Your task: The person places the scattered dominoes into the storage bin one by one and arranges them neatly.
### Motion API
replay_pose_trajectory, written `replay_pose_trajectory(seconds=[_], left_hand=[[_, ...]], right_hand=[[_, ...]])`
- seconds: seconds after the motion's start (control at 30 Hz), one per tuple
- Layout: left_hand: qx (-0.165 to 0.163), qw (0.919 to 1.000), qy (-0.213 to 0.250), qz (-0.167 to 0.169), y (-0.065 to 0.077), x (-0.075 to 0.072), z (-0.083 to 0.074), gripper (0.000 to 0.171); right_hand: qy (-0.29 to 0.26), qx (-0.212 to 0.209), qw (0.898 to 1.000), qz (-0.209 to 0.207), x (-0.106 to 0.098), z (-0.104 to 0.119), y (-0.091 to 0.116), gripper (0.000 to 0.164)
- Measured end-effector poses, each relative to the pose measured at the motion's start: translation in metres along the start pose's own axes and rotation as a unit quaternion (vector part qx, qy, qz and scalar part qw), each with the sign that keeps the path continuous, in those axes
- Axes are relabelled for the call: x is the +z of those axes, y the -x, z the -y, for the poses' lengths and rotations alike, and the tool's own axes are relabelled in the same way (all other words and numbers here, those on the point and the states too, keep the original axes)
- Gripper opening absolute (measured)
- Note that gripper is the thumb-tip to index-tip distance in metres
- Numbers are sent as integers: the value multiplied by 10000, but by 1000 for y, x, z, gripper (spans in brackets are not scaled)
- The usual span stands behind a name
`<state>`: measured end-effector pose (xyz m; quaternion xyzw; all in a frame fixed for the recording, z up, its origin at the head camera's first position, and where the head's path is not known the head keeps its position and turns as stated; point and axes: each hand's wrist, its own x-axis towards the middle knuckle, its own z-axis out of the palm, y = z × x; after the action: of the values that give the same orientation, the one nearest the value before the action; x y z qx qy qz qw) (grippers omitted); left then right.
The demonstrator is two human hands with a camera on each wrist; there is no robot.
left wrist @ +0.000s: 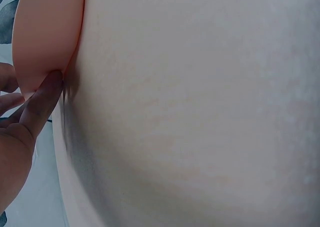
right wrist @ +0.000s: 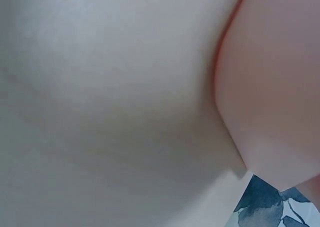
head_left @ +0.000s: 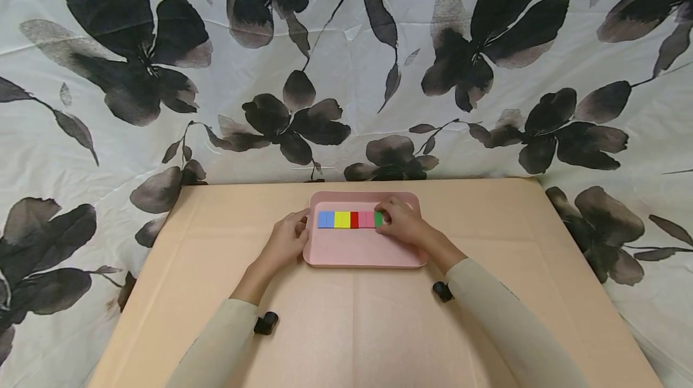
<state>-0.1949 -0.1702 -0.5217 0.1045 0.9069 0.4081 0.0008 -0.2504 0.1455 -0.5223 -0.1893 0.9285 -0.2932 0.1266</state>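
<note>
A pink tray (head_left: 346, 252) lies on the table with a row of small flat coloured pieces in it. From left to right the row runs blue (head_left: 326, 220), yellow (head_left: 342, 220), red (head_left: 354, 220), pink (head_left: 366, 220) and green. My right hand (head_left: 403, 222) reaches over the tray's right side and pinches the green piece (head_left: 378, 219) at the row's right end. At the tray's left rim, my left hand (head_left: 287, 239) grips the edge, with its thumb (left wrist: 49, 89) against the corner in the left wrist view. The right wrist view shows the tray's side, not the right fingertips.
The table (head_left: 352, 322) has a plain beige cover. Behind it hangs a white cloth (head_left: 379, 75) with dark flowers. A small black camera sits on each wrist, the left one (head_left: 266, 323) and the right one (head_left: 443, 292) just above the tabletop.
</note>
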Motion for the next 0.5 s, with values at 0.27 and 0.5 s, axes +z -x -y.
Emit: replay_pose_trajectory(seconds=[0.27, 0.5], left_hand=[[14, 10000, -26, 22, -2, 1, 0, 52], [-133, 9999, 100, 40, 1, 2, 5, 53]], right_hand=[[-350, -130, 9993, -19, -14, 2, 6, 61], [-509, -239, 9969, -551, -31, -1, 19, 60]])
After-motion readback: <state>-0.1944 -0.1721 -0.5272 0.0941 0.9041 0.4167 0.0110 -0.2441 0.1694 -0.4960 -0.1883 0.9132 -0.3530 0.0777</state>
